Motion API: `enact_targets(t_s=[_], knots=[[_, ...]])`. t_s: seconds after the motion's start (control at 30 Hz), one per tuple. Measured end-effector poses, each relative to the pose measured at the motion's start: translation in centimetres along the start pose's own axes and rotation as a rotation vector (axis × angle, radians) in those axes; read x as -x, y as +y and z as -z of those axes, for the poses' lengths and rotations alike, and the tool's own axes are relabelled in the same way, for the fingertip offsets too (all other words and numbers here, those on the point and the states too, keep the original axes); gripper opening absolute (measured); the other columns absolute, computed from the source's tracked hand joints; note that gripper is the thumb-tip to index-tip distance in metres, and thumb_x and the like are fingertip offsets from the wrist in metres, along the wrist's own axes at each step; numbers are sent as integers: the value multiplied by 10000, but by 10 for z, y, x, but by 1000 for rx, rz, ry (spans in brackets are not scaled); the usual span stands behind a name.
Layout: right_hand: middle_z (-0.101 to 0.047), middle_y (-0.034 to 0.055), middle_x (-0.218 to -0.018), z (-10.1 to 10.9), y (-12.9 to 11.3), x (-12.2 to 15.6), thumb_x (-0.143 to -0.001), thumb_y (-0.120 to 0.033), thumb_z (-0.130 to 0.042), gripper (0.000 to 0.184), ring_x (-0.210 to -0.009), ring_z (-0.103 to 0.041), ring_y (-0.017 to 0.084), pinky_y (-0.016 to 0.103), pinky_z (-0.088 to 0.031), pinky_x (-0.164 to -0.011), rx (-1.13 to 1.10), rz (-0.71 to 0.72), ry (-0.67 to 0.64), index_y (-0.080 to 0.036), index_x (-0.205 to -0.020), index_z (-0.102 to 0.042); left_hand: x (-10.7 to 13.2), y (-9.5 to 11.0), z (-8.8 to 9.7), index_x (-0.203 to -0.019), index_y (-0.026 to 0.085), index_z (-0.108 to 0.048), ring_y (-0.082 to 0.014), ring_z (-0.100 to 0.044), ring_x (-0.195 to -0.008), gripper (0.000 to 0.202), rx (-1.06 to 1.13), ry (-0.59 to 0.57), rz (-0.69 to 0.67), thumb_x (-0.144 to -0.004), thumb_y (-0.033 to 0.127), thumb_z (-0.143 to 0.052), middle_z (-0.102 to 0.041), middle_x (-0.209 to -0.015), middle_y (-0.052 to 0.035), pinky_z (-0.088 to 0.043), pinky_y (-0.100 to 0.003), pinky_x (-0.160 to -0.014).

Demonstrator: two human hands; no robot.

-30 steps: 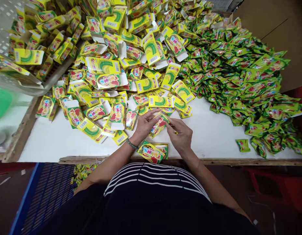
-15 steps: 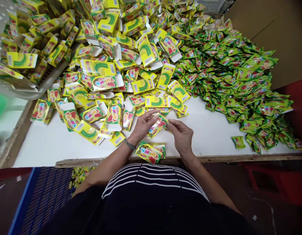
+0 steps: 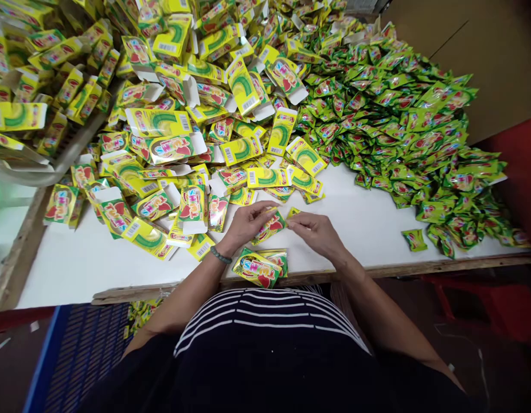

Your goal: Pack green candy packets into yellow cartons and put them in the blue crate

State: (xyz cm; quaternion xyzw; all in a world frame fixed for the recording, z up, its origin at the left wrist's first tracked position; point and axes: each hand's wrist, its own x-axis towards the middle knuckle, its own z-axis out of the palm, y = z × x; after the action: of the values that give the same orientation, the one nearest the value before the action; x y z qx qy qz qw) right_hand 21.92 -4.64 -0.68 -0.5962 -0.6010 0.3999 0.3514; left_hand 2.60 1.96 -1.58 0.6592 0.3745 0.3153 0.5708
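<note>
**Two hands work on one small carton near the front edge of a white tabletop**

A person's left hand pinches a bright printed carton between thumb and fingers, just in from the middle of the tabletop's front edge. The right hand has thumb and forefinger drawn together at the carton's right end, beside a yellow-green piece; whether they grip it, I cannot tell. Two overlapping cartons lie between the forearms, right by the front edge; a brushing forearm could likely knock them off. Heaped cartons cover the tabletop's far left, and piled sachets its right; a bump might make either slide. Squeezing too hard could crease the thin-looking held carton.
</note>
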Motion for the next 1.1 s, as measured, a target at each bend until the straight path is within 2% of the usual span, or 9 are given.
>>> enact_targets(t_s=[0.1, 0.2, 0.27, 0.37, 0.57, 0.7, 0.8, 0.97, 1.1], knots=[[-741, 95, -1042, 1, 20, 7, -857, -428, -600, 269, -1008, -647, 279, 455, -499, -921, 321, 102, 87, -231, -944, -760, -3, -4, -2, -978, 196, -772, -166, -614, -772, 345, -185, -215, -71, -883, 465, -578, -720, -842, -68, -428, -256, -693], [-647, 138, -1263, 8, 41, 7, -822, -442, -647, 451, -1166, -554, 340, 516, -470, -972, 583, 104, 150, -219, -1214, -664, -5, -7, -3, -954, 226, -785, -183, -631, -780, 338, -367, -366, -121, -884, 477, -569, -731, -809, -69, -427, -268, -713], [-634, 143, -1264, 13, 50, 3, -828, -416, -634, 490, -1146, -557, 337, 500, -487, -953, 651, 93, 137, -209, -1272, -622, -5, -9, -2, -904, 216, -787, -191, -633, -776, 332, -420, -318, -116, -878, 473, -578, -737, -795, -71, -426, -277, -718], [-656, 146, -1168, 14, 57, -8, -843, -419, -601, 477, -1063, -595, 314, 465, -506, -921, 679, 99, 147, -191, -1261, -622, -4, -7, 3, -858, 193, -771, -197, -639, -789, 301, -452, -101, -55, -889, 416, -570, -752, -861, -79, -435, -290, -722], [-668, 145, -1160, 2, 63, -42, -725, -478, -690, 570, -1084, -610, 313, 457, -516, -891, 505, -6, 194, -174, -1204, -639, -17, 28, 22, -1124, 137, -687, -267, -633, -961, 323, -817, 198, 23, -903, 330, -552, -716, -1052, -135, -452, -355, -819], [-717, 83, -993, -1, 60, -60, -729, -500, -628, 414, -862, -652, 253, 404, -532, -764, 287, -102, 280, -202, -1011, -688, -50, 49, 24, -1384, 120, -494, -338, -520, -1180, 612, -1133, 109, -68, -833, 337, -653, -601, -1296, -187, -403, -413, -943], [-710, 25, -810, 7, 57, -64, -743, -521, -606, 333, -715, -619, 208, 346, -515, -682, 165, -126, 356, -225, -878, -680, -77, 48, 21, -1419, 123, -446, -341, -535, -1142, 711, -1252, -29, 3, -781, 290, -710, -631, -1232, -194, -410, -397, -896], [-682, 2, -708, 22, 58, -59, -706, -609, -663, 448, -634, -592, 180, 294, -492, -568, -126, -117, 453, -209, -908, -663, -88, 34, 25, -1380, 129, -516, -303, -625, -993, 578, -1108, -26, -26, -846, 327, -617, -691, -1075, -181, -433, -362, -824], [-671, -12, -710, 18, 46, -56, -734, -595, -656, 484, -615, -593, 168, 289, -500, -556, -330, -138, 409, -213, -1032, -645, -69, 21, 31, -1292, 171, -592, -219, -654, -838, 509, -498, 64, 70, -831, 386, -581, -718, -948, -81, -465, -306, -741]])
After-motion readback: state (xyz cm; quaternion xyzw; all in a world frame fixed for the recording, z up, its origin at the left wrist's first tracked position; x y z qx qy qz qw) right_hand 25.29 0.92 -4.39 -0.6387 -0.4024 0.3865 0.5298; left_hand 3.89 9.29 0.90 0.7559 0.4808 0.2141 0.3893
